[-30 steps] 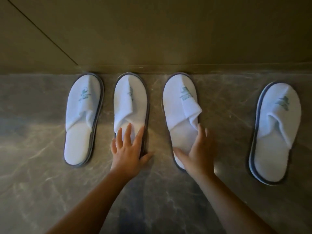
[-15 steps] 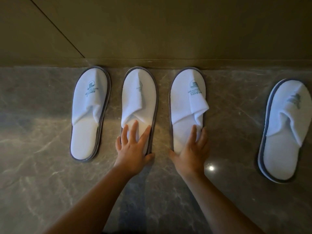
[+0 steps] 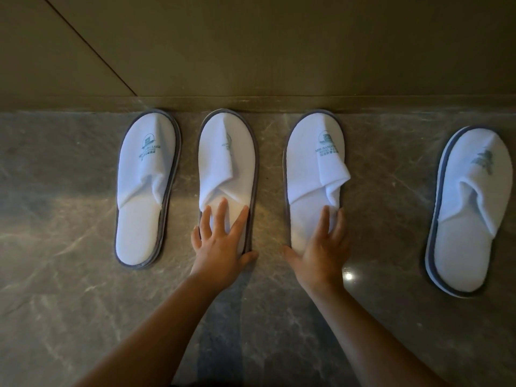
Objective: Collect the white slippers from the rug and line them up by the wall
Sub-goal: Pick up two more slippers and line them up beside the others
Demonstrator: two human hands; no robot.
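Note:
Several white slippers with grey soles lie on the marble floor, toes toward the wall (image 3: 279,51). The leftmost slipper (image 3: 145,191), the second slipper (image 3: 227,163) and the third slipper (image 3: 310,169) sit side by side with their toes at the skirting. A fourth slipper (image 3: 469,213) lies apart at the right, tilted and a little back from the wall. My left hand (image 3: 220,247) rests flat on the second slipper's heel, fingers spread, thumb at the heel edge. My right hand (image 3: 321,247) lies flat on the third slipper's heel in the same way.
A low skirting strip (image 3: 363,103) runs along the foot of the wall. Glossy grey marble floor (image 3: 83,303) spreads around and in front of the slippers. A wide gap of floor separates the third and fourth slippers. No rug is in view.
Both hands stayed on the two middle slippers. The third slipper's heel swung left, so it now lies straighter and parallel to the second. The view moved closer.

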